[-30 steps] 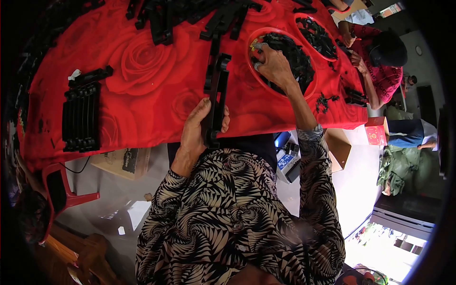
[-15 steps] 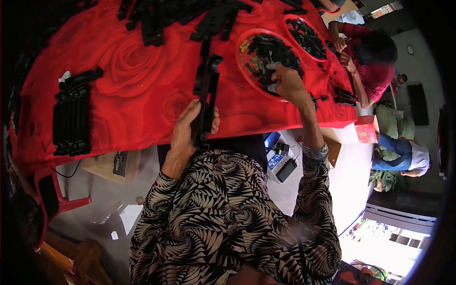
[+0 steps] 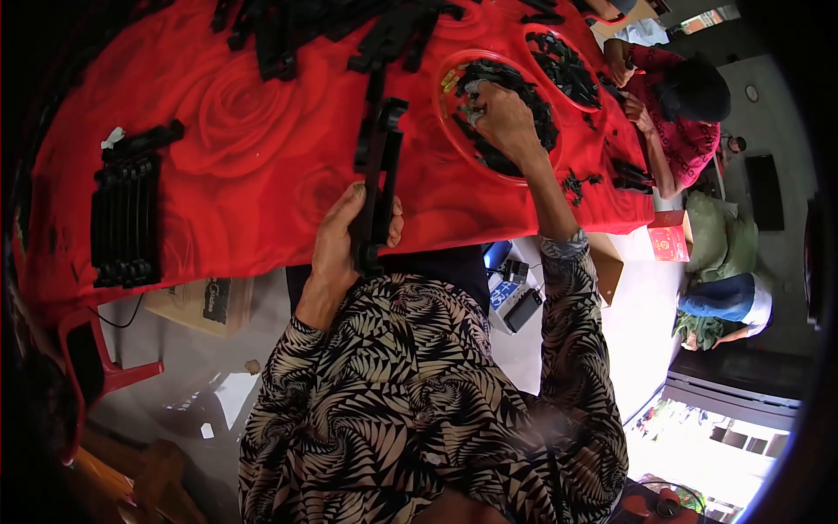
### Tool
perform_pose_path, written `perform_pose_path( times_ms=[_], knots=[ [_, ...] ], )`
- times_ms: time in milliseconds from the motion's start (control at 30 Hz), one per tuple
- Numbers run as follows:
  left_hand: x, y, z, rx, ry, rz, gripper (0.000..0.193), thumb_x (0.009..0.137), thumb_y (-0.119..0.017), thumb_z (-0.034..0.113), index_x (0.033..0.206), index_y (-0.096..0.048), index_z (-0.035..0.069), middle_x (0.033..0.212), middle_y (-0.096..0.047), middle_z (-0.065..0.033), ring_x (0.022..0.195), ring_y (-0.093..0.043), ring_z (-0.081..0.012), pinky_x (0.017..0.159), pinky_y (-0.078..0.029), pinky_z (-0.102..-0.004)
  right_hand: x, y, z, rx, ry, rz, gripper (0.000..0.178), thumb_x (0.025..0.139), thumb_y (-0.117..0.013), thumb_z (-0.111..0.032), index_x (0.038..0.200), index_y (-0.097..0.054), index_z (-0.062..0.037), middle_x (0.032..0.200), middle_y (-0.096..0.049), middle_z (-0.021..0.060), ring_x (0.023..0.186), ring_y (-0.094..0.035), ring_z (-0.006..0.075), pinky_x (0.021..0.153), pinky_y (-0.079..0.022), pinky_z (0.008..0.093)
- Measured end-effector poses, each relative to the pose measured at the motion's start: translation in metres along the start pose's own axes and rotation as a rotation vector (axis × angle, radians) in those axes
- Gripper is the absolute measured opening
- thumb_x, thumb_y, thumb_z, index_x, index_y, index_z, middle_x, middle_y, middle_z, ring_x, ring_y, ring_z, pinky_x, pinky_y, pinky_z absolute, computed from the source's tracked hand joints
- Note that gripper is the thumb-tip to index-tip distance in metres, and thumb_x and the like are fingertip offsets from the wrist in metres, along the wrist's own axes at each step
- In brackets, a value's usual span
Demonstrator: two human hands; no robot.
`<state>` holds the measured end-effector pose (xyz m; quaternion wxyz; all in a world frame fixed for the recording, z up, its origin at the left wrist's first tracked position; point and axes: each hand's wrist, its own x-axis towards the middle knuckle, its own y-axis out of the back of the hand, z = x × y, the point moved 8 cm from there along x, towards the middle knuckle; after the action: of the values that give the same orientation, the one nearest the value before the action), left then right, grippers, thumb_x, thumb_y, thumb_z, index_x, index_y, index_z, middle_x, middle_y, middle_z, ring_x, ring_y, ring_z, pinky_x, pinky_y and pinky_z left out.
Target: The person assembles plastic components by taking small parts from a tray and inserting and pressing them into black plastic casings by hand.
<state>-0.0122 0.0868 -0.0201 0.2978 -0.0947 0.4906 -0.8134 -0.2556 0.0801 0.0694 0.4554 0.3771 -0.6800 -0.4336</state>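
Note:
My left hand (image 3: 336, 236) is wrapped round the lower end of a long black plastic part (image 3: 381, 166), which points away from me over the table's near edge. My right hand (image 3: 506, 122) reaches into a red basin (image 3: 443, 118) filled with small black pieces (image 3: 541, 109) and a few yellowish ones. Its fingers are bent together, with pale coverings at the tips; what they pinch, if anything, is hidden. To the left, a row of similar long black parts (image 3: 127, 223) lies side by side, another part lying across their far end.
A red rose-patterned cloth (image 3: 236, 113) covers the table. More black parts (image 3: 288, 31) are heaped at the far side. A second red basin (image 3: 567, 74) stands beyond the first. A co-worker (image 3: 676, 122) handles parts at the right. A red stool (image 3: 96, 358) stands at lower left.
My right hand has moved left and farther away within the basin. The left hand keeps its hold on the long part. A person in the right background has bent over.

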Motion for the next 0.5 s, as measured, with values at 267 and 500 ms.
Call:
perform_pose_path(
  times_ms=[267,500],
  knots=[
    [0.001,0.004,0.000,-0.017,-0.018,-0.038,0.031,0.102,-0.038,0.029,0.097,-0.050,0.001,0.092,-0.059,-0.0174,0.069,-0.058,-0.0229,0.062,-0.049,-0.0324,-0.028,-0.011,0.012,0.171,-0.071,-0.196,0.017,0.068,-0.055,0.005,0.084,-0.059,0.0025,0.081,-0.066,0.0192,0.076,-0.065,0.0365,0.066,-0.049,0.0416],
    [0.002,0.004,-0.002,-0.025,0.005,-0.041,0.030,0.102,-0.038,0.028,0.101,-0.050,0.001,0.092,-0.059,-0.0165,0.071,-0.058,-0.0222,0.061,-0.049,-0.0324,-0.068,0.042,0.018,0.120,-0.063,0.144,0.018,0.072,-0.062,-0.001,0.090,-0.063,-0.0023,0.084,-0.063,0.0180,0.079,-0.061,0.0375,0.068,-0.049,0.0447]
  ],
)
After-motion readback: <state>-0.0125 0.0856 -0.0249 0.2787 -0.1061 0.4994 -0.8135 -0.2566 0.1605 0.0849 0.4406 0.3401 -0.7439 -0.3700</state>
